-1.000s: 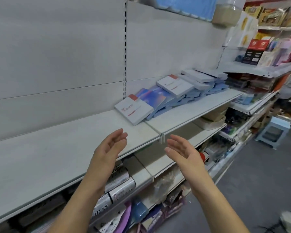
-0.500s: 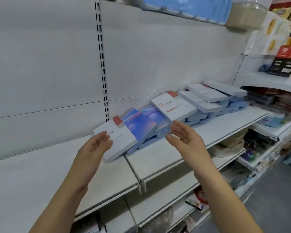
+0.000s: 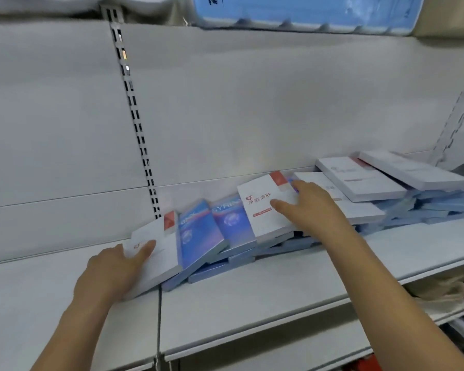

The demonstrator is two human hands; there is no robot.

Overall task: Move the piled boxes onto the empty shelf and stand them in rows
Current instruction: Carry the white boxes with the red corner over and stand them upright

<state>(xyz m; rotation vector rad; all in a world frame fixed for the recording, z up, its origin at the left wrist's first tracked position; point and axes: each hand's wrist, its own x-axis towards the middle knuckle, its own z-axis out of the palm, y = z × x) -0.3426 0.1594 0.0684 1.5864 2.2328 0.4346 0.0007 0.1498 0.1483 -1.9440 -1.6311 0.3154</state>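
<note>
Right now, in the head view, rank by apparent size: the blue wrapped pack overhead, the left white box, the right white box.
1. blue wrapped pack: largest, even though the frame crops it.
2 and 3. left white box and right white box: they look alike and both are partly covered, so I leave them unranked.

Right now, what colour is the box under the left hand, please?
The box is white with a red corner; head view.

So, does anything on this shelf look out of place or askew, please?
The boxes lie in a slanted, overlapping pile, none standing. Left hand grips the leftmost white box, right hand the next white box.
</note>
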